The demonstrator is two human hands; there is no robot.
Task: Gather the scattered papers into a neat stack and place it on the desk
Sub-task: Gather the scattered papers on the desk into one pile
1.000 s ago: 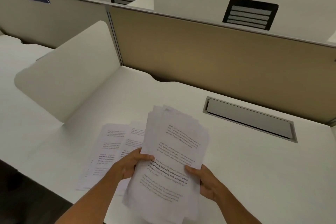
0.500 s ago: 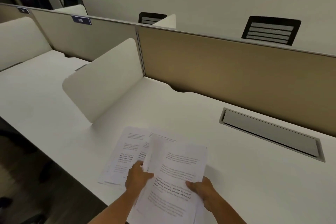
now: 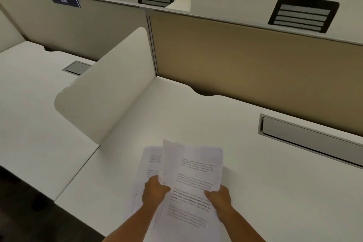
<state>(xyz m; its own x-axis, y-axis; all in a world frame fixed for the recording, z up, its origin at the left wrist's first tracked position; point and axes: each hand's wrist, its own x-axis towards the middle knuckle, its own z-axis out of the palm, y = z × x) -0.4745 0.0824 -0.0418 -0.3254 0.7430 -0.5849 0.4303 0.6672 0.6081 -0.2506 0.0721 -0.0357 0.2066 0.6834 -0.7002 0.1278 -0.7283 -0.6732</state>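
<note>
A bundle of printed white papers [image 3: 193, 171] is gripped on both sides low over the white desk [image 3: 275, 192], near its front edge. My left hand [image 3: 154, 190] clasps the bundle's left edge and my right hand [image 3: 219, 197] clasps the right edge. The sheets are unevenly aligned, their top corners fanned. One more printed sheet [image 3: 150, 161] pokes out on the left, lying underneath the bundle; I cannot tell whether it rests on the desk or belongs to the held bundle.
A white side divider [image 3: 106, 94] stands to the left, a tan back partition [image 3: 255, 61] behind. A grey cable hatch [image 3: 306, 137] is set into the desk at the right. Black chair backs [image 3: 303, 13] show beyond the partition. The desk's front edge lies at the lower left.
The bundle came down from a raised, tilted hold toward the desk. The loose sheets on the left are now mostly covered by it. The view panned left.
</note>
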